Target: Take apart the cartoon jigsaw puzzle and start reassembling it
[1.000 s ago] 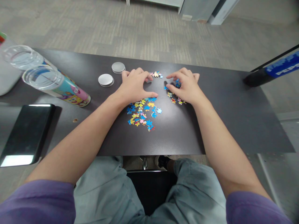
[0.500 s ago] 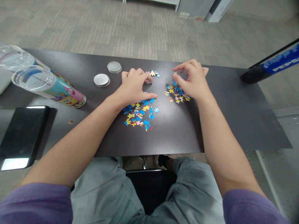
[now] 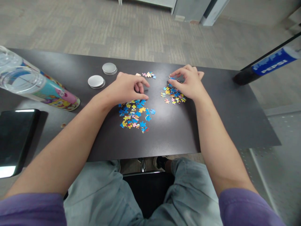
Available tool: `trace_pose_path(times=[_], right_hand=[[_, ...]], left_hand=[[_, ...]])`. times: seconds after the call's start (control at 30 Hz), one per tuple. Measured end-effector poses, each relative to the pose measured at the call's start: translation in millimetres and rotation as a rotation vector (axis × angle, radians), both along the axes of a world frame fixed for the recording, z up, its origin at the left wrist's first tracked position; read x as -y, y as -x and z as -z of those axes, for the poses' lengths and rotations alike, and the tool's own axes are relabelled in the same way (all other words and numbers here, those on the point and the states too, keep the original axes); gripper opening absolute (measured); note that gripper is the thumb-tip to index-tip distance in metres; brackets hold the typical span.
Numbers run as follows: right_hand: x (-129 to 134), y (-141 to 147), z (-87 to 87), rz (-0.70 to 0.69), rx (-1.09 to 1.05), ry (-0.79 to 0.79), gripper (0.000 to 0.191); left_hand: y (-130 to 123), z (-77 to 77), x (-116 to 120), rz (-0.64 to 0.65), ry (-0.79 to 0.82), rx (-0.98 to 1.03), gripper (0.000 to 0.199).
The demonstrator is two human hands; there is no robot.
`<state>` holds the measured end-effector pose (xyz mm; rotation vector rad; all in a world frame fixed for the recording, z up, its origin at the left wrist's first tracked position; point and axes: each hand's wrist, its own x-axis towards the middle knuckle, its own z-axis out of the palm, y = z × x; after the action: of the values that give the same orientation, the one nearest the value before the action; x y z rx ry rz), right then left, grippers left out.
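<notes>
Landmark: left pile (image 3: 135, 117), puzzle pieces spread loose on the dark table (image 3: 174, 135), mostly blue and yellow, some pink, a red bit at its near right corner.

Left hand (image 3: 124, 89) lay across the far edge of the left pile, back of the hand up. Fingers curled inward, thumb stretched out straight, a clear gap between thumb tip and forefinger tip; nothing seen in that gap. Nearest pieces sat just on the near side of the thumb, some partly covered by the hand. Contact with them: could not tell.

Right hand (image 3: 189, 82) was to the right of the left pile and farther off, over the right pile (image 3: 174, 91). Forefinger and thumb bent toward each other, only a narrow gap between tips. Blue bits showed right at the tips; whether pinched or lying beneath, could not tell. Most of the right pile spread just on the near side of the thumb, some of it under the palm.

Small cluster (image 3: 149, 75), pale pink, cream and blue, lay beyond the left pile, between the two hands, touched by neither.

Farther left of the left pile: two low stacks of pale discs (image 3: 96, 81), beyond it; printed tubes (image 3: 57, 94); black tablet (image 3: 17, 135). Far to its right, beyond: Pepsi bottle (image 3: 270, 64), tilted in view.
</notes>
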<state>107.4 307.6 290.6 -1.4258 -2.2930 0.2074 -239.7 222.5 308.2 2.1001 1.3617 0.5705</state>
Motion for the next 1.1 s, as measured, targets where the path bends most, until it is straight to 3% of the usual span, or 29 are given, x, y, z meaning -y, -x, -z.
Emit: trace_pose_path(times=[0.13, 0.27, 0.4, 0.57, 0.77, 0.87, 1.0, 1.1], right_hand=[[-6, -5, 6.5, 0.095, -0.023, -0.001, 0.041], [-9, -9, 9.5, 0.136, -0.031, -0.035, 0.056], [0, -4, 4.7, -0.073, -0.027, -0.059, 0.076], [19, 17, -3.0, -0.234, 0.114, -0.017, 0.078], [47, 60, -3.8, -0.398, 0.166, 0.014, 0.087], [52, 68, -2.8, -0.459, 0.14, 0.008, 0.082], [38, 53, 1.1, -0.352, 0.054, -0.011, 0.069], [14, 29, 6.6, -0.226, -0.054, -0.037, 0.074]], left_hand=[[1, -5.9, 2, 0.024, 0.047, -0.006, 0.055], [-1, -9.8, 5, 0.037, 0.015, -0.009, 0.051], [-9, -17.4, 13, 0.043, -0.03, 0.043, 0.04], [-25, -21.2, 25, 0.048, -0.115, 0.069, 0.032], [-19, -4.1, 18, -0.171, -0.308, 0.108, 0.032], [-9, 3.6, 11, -0.248, -0.369, 0.102, 0.038], [-4, 10.0, 8, -0.255, -0.444, 0.075, 0.035], [-8, 5.4, 13, -0.195, -0.535, 0.016, 0.029]])
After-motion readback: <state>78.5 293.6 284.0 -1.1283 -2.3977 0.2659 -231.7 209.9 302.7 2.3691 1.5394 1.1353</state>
